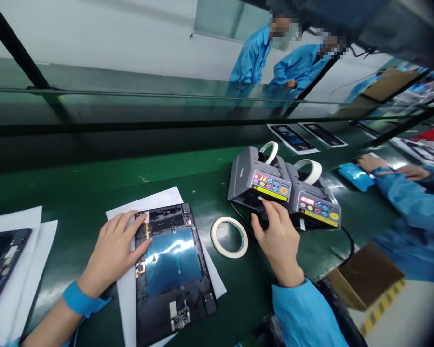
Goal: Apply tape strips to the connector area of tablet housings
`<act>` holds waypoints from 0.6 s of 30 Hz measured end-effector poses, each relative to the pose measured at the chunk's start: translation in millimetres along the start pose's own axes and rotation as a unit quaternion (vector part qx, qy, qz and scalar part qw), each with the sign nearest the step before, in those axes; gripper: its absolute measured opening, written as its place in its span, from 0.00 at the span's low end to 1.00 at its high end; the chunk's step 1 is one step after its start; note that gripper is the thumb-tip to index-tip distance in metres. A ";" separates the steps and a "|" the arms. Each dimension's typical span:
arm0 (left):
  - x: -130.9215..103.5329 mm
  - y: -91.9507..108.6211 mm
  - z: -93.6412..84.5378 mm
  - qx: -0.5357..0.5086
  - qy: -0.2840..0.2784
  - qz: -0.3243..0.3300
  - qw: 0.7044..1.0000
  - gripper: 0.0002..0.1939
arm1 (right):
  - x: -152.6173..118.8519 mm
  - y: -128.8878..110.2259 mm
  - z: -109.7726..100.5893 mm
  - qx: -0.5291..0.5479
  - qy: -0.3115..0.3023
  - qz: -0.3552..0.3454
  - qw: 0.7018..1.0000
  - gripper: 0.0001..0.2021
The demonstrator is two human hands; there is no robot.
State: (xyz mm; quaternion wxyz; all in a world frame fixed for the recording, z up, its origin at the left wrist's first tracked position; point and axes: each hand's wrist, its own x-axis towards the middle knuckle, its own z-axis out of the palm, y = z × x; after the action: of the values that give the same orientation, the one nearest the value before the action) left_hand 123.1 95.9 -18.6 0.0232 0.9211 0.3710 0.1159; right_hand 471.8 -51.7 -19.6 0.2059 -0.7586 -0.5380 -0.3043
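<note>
My left hand (117,243) lies over the left edge of an opened tablet (173,255), its fingers stretched out and touching the upper left part. The tablet's inside faces up, with a large shiny blue battery (172,260) and small circuit parts. It rests on white paper sheets (126,294). My right hand (278,236) reaches to the front of the left grey tape dispenser (244,178), thumb and index finger apart. Its index fingertip is at a small white tape end (261,198); whether they touch I cannot tell. A cream tape roll (217,243) lies between the tablet and my right hand.
A second tape dispenser (316,205) stands against the first, with a cable running off. Another opened tablet (7,260) lies at far left. At right, a co-worker's sleeve (405,193) and hands are near a blue packet (356,176). A cardboard box (369,274) sits below.
</note>
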 end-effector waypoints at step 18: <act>1.1 0.9 -2.1 -0.008 -0.003 0.000 1.000 0.25 | 12.4 12.1 10.2 -0.014 0.036 -0.020 0.999 0.07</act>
State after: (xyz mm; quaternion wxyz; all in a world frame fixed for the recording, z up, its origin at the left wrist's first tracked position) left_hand 124.0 95.9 -16.3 0.0319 0.9214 0.3697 0.1157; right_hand 488.6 -40.7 -18.4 0.2081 -0.7390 -0.5411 -0.3431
